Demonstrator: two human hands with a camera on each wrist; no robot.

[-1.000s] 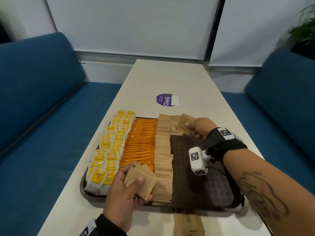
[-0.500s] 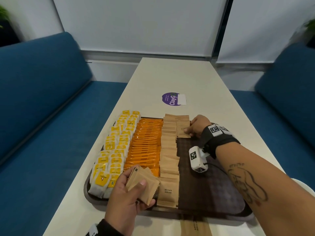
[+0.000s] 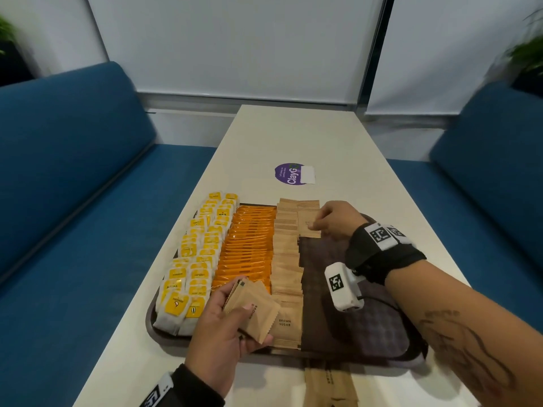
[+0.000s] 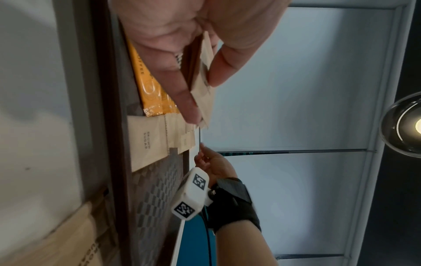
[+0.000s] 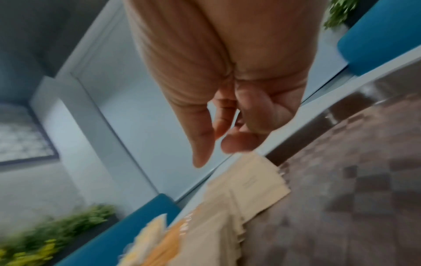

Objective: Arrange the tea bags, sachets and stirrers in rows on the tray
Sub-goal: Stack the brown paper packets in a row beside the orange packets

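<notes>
I am setting the brown sachet (image 3: 308, 220), airborne a second ago, flat at the tray's (image 3: 411, 352) far end under my right grip (image 3: 333, 220), fingers now loosening off it; my left grip (image 3: 219, 337) is still pinching the spare stack (image 3: 252, 309); second brown row is starting.

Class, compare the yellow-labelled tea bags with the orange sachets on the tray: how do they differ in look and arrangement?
The tea bags are white pouches with yellow tags; the orange sachets are glossy, slim and plain orange. The tea bags stand in two columns at the tray's left edge; the orange sachets form one tightly overlapped column beside them. Both run front to back.
</notes>
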